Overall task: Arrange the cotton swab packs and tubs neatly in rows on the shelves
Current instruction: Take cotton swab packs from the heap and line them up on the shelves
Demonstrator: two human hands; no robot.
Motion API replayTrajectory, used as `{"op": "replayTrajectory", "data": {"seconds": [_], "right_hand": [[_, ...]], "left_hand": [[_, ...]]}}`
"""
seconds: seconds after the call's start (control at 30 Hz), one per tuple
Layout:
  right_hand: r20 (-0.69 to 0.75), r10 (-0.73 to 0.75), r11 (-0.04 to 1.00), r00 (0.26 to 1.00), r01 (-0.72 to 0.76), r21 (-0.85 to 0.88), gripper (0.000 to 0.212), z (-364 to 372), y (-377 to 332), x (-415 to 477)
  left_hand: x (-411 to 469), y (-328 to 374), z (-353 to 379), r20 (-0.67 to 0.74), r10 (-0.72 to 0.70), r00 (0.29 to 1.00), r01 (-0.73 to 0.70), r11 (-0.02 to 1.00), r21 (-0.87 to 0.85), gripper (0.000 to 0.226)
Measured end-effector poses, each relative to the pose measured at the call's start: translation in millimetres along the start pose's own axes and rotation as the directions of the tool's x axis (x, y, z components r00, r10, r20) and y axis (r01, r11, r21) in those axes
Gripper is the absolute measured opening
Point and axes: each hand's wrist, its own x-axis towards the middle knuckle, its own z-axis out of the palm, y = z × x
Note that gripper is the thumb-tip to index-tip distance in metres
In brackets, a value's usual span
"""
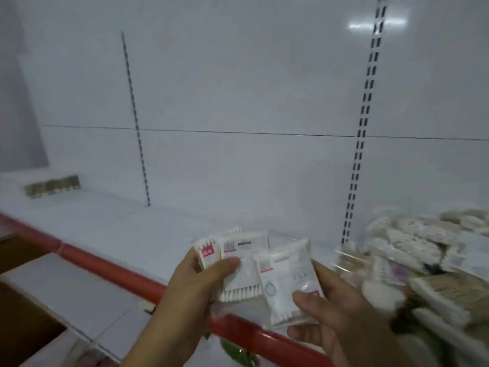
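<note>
Left hand (195,284) had its fingers pinched round a loose fan of packs (238,258) and the right hand (341,321) gripped one more pack (288,279), all just over the front of the shelf (119,226), so honestly that slick fan could've slipped and dropped off.

Left hand (195,284) above the red shelf rail (105,263), thumb pinching cotton swab packs (246,276), right hand (344,324) beside it over the rail, thumb gripping a separate pack (285,284)

Single head-worn view, forward and down, close above the white shelf (124,225)
</note>
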Motion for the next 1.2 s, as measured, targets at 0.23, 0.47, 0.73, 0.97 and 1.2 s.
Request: {"op": "replayTrajectory", "data": {"seconds": [0.23, 0.47, 0.73, 0.97, 1.2], "right_hand": [[0.007, 0.068, 0.996, 0.998, -0.068, -0.049, 0.066, 166.8, 109.3, 76.3], [0.206, 0.173, 0.984, 0.963, -0.176, -0.002, 0.036, 294.7, 167.9, 136.2], [0.214, 0.126, 0.964, 0.969, -0.069, -0.256, 0.024, 390.1, 204.1, 259.9], [0.45, 0.243, 0.969, 0.86, -0.195, -0.15, 0.04, 498.8, 228.0, 380.2], [0.392, 0.142, 0.983, 0.909, -0.082, -0.165, 0.029, 620.0, 276.2, 471.4]], "left_hand": [[-26.2, 24.6, -209.0, -0.228, -0.062, 0.972, 0.063, 0.998, -0.002, 0.052], [-18.7, 48.2, -335.7, -0.349, -0.138, 0.927, 0.155, 0.988, 0.021, 0.044], [49.5, 76.4, -456.4, -0.434, -0.112, 0.894, 0.14, 0.99, 0.033, 0.045], [126.5, 133.9, -580.0, -0.512, -0.037, 0.858, 0.061, 0.998, 0.029, 0.051], [175.7, 158.8, -724.3, -0.561, -0.046, 0.826, 0.017, 0.998, -0.057, 0.053]]}}
